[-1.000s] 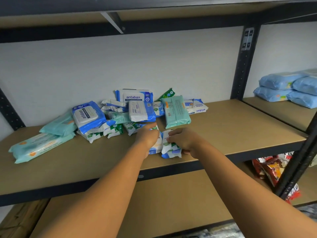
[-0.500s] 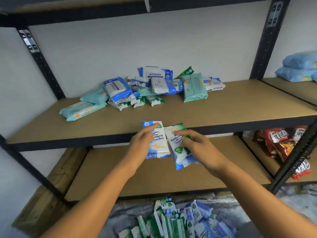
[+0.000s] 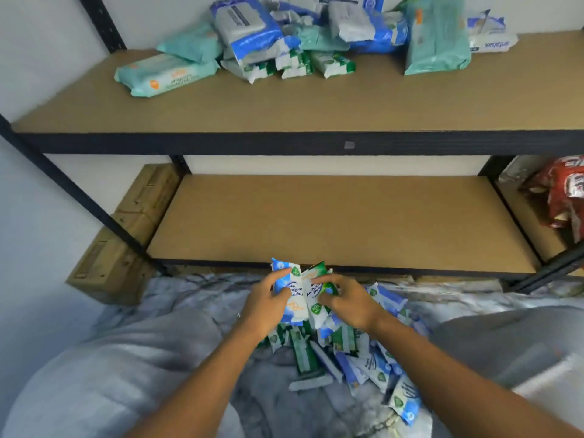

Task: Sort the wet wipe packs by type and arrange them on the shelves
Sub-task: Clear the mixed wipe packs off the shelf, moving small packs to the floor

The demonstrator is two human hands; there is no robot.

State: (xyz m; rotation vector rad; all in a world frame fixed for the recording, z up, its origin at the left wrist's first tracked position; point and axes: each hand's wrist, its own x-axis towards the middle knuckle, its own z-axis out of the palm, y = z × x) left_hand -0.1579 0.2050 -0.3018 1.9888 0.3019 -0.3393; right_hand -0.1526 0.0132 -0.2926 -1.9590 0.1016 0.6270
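Both grips closed: your left grip pinches a blue pack, your right grip a green pack. The two packs touch edge to edge, over the loose pile and just before the lower shelf. Check both labels first, then lay each pack flat in its own row, well apart, leaving room for its matches.

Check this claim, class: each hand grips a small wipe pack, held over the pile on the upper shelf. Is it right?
No. In the head view the left hand grips a blue wipe pack and the right hand a green-topped wipe pack, both over the pile on the grey sheet, not the upper shelf.
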